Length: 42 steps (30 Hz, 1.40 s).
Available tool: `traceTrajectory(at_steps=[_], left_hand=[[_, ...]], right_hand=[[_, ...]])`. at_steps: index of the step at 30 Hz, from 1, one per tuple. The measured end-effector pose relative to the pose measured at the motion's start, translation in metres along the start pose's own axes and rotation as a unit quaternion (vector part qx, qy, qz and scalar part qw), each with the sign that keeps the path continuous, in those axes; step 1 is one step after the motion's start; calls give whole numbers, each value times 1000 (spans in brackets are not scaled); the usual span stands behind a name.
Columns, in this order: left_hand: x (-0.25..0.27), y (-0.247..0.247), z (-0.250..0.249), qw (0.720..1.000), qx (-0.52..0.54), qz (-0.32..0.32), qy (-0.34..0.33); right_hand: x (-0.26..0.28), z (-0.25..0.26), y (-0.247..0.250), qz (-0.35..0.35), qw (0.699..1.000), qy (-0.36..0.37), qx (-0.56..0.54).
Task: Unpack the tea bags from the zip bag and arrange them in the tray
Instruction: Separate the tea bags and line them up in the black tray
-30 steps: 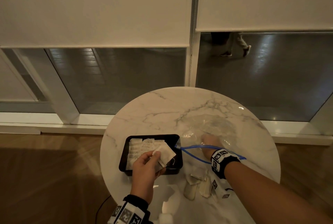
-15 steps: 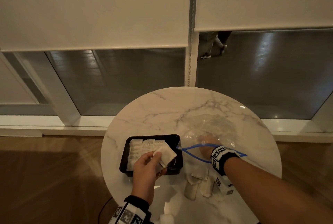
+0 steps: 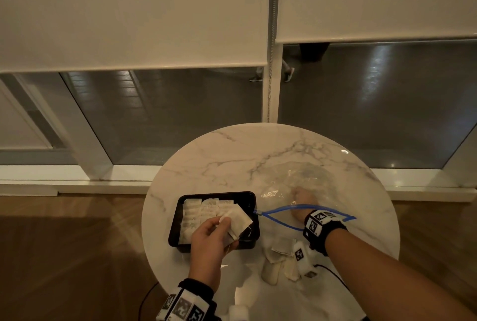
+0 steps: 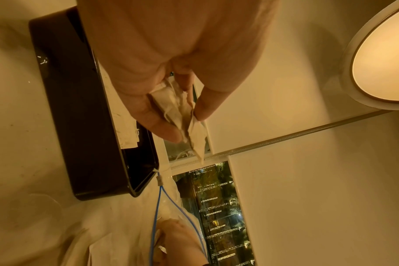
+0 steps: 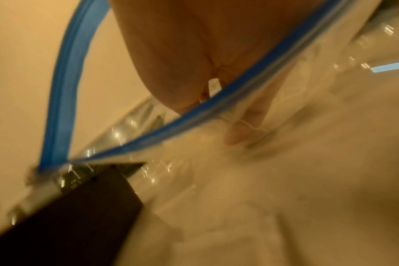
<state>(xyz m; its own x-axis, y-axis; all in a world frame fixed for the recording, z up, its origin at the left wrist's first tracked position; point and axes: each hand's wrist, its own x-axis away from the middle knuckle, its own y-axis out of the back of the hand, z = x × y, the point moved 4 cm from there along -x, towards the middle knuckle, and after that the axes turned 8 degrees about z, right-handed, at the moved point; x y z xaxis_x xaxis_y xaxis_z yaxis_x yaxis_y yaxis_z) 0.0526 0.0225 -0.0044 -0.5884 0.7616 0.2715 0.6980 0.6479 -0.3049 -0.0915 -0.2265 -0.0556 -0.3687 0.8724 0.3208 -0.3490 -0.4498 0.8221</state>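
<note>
On the round marble table stands a black tray (image 3: 251, 217) (image 4: 80, 108) with tea bags (image 3: 204, 209) laid in rows inside. My left hand (image 3: 223, 225) (image 4: 187, 126) hovers over the tray's near right part and pinches a few crumpled tea bags (image 3: 238, 220) (image 4: 178, 108). To the right lies the clear zip bag (image 3: 304, 178) with its blue zip (image 3: 278, 211) (image 5: 148, 135) gaping. My right hand (image 3: 300, 198) (image 5: 239, 133) is inside the bag up to the wrist. That view is blurred, with a string near the fingertips, so its grip is unclear.
Several loose tea bags (image 3: 278, 252) lie on the table near its front edge, under my right forearm. The table (image 3: 232, 155) stands against a low window with blinds. Someone's feet (image 3: 287, 74) pass outside the glass. A wooden floor surrounds the table.
My right hand has pushed a little deeper into the zip bag. My left hand has stayed over the tray with the tea bags. The walker outside has moved left.
</note>
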Motion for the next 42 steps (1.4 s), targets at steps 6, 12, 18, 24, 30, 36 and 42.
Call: traceTrajectory(at_steps=[6, 12, 18, 24, 30, 36, 42], left_hand=[[-4, -13, 4, 1000, -1, 18, 1], [-18, -50, 10, 998, -13, 57, 31], [-44, -98, 12, 992, -68, 93, 59], [-67, -120, 20, 993, -60, 80, 69], [-84, -131, 20, 995, -88, 37, 32], [-85, -132, 16, 992, -113, 43, 27], [-65, -117, 10, 986, -145, 78, 21]], right_hand=[[28, -2, -7, 89, 890, -129, -429], [42, -1, -8, 109, 718, -136, -674], [49, 1, -1, 133, 780, -109, -602], [55, 14, 7, 126, 801, -96, -578], [74, 11, 31, 75, 777, -74, -621], [92, 2, 49, 116, 719, -39, -684], [113, -20, 47, 182, 739, -45, -648]])
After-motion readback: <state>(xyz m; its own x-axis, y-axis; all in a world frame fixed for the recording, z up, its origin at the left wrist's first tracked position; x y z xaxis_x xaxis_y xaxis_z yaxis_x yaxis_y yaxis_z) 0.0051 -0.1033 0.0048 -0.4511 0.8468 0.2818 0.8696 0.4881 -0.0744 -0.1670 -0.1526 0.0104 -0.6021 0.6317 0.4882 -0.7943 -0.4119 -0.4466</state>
